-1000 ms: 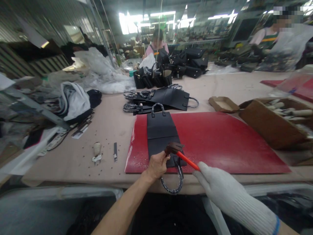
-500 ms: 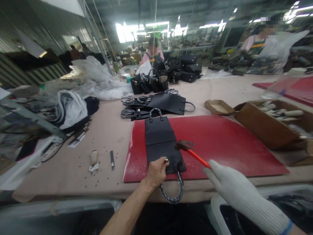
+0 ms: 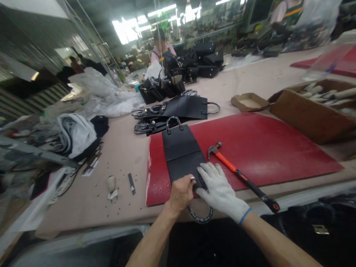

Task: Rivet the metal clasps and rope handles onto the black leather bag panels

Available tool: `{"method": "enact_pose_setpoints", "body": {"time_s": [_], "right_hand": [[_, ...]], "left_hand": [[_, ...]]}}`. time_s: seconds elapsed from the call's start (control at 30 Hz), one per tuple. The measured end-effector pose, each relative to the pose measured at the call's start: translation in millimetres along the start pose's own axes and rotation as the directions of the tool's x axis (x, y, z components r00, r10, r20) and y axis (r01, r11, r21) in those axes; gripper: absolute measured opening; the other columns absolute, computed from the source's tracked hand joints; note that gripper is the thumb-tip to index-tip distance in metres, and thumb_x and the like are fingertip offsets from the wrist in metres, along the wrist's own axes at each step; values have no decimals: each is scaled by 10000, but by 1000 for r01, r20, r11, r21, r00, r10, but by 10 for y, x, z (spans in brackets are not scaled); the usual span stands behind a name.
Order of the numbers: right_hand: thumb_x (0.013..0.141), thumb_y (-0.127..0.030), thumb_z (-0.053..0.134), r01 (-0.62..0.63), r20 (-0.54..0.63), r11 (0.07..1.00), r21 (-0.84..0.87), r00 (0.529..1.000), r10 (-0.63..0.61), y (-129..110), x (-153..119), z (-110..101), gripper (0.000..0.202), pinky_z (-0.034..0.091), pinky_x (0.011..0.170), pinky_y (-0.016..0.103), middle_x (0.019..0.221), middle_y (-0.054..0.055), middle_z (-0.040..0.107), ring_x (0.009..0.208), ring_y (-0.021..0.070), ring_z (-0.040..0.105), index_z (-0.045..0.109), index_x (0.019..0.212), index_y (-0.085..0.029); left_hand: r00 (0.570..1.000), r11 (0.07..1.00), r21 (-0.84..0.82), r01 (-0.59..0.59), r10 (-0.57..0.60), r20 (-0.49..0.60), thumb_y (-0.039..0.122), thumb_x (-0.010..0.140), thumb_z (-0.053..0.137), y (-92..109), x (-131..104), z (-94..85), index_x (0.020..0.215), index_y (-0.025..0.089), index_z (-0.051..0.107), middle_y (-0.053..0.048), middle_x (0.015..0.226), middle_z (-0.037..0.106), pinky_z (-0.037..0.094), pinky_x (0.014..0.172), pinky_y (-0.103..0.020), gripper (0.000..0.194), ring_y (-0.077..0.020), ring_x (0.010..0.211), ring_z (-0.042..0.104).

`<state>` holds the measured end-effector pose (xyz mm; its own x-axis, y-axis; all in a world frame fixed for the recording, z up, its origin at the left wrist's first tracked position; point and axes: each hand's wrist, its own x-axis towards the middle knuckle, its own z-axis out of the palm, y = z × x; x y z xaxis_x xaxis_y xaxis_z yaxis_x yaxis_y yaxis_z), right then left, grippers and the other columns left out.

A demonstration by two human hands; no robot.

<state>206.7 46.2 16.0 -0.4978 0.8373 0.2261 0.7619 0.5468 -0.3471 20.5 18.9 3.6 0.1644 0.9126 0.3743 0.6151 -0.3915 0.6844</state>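
Observation:
A black bag panel (image 3: 180, 148) lies on the red board (image 3: 261, 144), its plastic-wrapped handles at the far and near ends. My bare left hand (image 3: 182, 193) is closed around a small shiny metal piece (image 3: 192, 178), held over the near part of the panel. Beside it my gloved right hand (image 3: 218, 187) rests with fingers spread on the panel's near right corner, holding nothing. The hammer (image 3: 233, 168) with an orange and black handle lies on the board to the right, its head pointing away.
More black panels (image 3: 180, 109) lie stacked behind the board, with finished black bags (image 3: 205, 61) beyond. An open cardboard box (image 3: 306, 115) is at the right. A thread cone (image 3: 111, 184) and a small flat tool (image 3: 131, 183) lie left. A person (image 3: 162, 50) is across the table.
My right hand has let go of the hammer, which now lies on the board, and has moved left onto the panel. My left hand still grips the metal piece. The view has tilted.

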Motion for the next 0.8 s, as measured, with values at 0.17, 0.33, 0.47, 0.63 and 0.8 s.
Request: {"method": "enact_pose_setpoints", "body": {"time_s": [0.17,0.33,0.47,0.63,0.8], "right_hand": [[859,-334,686,-28,45,998,55,999,26,-3,-19,23,678,192,1253,640,1586,212,479,1484,400,383,550,1482,-105],[830,-340,712,-42,36,997,64,999,39,11,7,-10,687,184,1262,635,1584,174,490,1475,405,394,561,1470,-143],[815,-313,708,-105,-9,994,24,994,105,-98,-78,-20,688,276,1233,617,1528,194,536,1425,425,445,556,1458,-120],[874,-286,601,-342,-23,938,-56,940,341,-354,-453,-92,634,544,925,530,1266,240,681,1115,400,667,506,1476,-113],[937,-348,500,-648,232,750,132,756,612,-364,-709,-134,560,578,660,394,911,117,778,767,304,759,521,1468,-167]], "left_hand": [[868,921,-321,221,-336,-366,395,1007,485,-169,166,-314,917,195,638,-63,836,758,627,729,-326,267,-195,748,754],[647,787,-208,580,-601,-470,456,908,574,-708,296,-1011,871,168,636,-45,758,741,604,711,-315,296,-191,673,721],[652,596,294,747,-568,-502,370,889,570,-1073,182,-1335,902,169,712,-113,844,780,562,798,-362,246,-270,828,736],[638,502,394,770,-601,-482,240,870,580,-1255,84,-1389,1123,156,726,-153,1043,795,545,875,-397,304,-308,982,734],[704,632,344,695,-500,-504,236,905,541,-1014,82,-1145,1046,155,726,-151,1077,766,541,936,-393,246,-290,1018,714]]}}
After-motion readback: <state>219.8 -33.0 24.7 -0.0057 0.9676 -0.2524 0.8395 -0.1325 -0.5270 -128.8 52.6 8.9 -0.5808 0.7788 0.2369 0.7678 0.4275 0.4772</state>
